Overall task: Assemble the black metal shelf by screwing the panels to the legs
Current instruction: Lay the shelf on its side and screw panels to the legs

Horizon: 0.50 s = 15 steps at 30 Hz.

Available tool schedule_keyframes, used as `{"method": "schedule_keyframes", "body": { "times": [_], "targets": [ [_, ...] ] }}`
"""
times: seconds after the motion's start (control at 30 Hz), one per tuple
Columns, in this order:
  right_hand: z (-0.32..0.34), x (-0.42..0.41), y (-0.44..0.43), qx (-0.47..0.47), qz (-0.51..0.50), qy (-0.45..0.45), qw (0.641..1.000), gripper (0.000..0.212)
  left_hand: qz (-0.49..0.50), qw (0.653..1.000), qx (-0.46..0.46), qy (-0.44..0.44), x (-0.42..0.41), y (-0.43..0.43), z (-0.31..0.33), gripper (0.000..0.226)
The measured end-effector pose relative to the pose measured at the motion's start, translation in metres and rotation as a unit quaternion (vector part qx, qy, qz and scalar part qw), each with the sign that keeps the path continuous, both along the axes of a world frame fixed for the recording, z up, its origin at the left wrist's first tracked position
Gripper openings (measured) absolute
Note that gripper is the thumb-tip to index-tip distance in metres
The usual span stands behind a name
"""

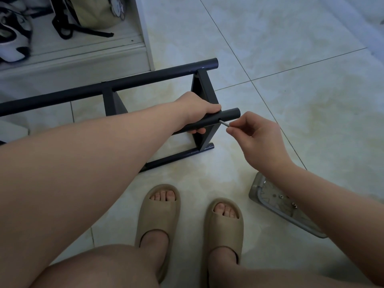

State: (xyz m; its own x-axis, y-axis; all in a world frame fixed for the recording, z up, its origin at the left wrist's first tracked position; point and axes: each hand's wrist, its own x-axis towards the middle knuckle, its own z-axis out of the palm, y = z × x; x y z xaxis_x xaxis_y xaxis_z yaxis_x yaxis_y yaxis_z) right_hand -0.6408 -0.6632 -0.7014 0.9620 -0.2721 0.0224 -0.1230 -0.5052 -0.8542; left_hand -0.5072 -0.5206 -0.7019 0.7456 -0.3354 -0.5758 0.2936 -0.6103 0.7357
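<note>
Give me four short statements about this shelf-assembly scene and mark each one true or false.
1. The left hand grips the black round metal tube. True.
2. The right hand holds nothing. False: it pinches a thin silver metal key whose tip meets the tube.
3. A grey plastic tray holding small screws lies on the pale tiled floor. True.
4. Both feet are bare on the tiles. False: they wear beige slide sandals.

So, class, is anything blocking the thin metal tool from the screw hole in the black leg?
Nothing visible: the tool in the right hand meets the hole; the left hand grips the leg beside it.
</note>
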Motion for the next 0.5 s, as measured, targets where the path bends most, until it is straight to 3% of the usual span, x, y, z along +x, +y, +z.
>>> {"method": "schedule_keyframes", "body": {
  "times": [0.33, 0.5],
  "targets": [
    [0.0009, 0.0061, 0.0009, 0.014, -0.001, 0.008, 1.0, 0.014, -0.002, 1.0, 0.0, 0.003, -0.0001, 0.0001, 0.0002, 0.044],
    [-0.0022, 0.0006, -0.0003, 0.0, 0.001, 0.01, 1.0, 0.02, -0.004, 1.0, -0.004, 0.004, 0.0001, 0.0003, -0.0002, 0.043]
  ]
}}
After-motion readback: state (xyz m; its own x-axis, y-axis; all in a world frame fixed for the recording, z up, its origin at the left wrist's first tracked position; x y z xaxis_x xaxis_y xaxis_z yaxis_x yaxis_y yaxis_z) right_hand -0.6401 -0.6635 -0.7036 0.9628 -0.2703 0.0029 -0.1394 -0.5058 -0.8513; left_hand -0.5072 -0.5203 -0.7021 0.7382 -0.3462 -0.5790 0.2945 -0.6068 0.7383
